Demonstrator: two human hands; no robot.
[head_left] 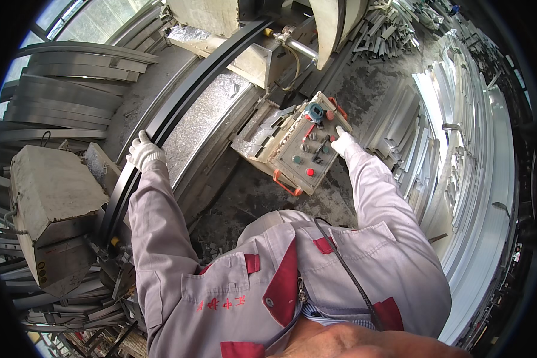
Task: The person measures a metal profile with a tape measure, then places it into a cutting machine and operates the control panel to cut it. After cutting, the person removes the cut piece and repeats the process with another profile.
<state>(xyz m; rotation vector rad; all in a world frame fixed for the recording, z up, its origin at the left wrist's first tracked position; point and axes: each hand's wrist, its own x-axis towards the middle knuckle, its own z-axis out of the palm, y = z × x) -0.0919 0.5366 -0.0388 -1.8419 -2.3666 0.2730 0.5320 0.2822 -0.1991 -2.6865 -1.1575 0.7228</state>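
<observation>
My left hand, in a white knitted glove, is closed over a long dark metal profile. The profile runs lengthwise through the machine, and its surface looks smooth with a black stripe. My right hand, also gloved in white, is at the right edge of a control box. Its fingers are apart and touch the panel beside the buttons; exactly which control lies under them is hidden. Red and green buttons, dark knobs and a blue round gauge sit on that panel. Orange handles stick out at its ends.
Cream machine housings stand at the left and at the top. Metal shavings cover the machine bed. Long silver profiles are stacked at right, with short offcuts heaped behind. More bars lie at upper left.
</observation>
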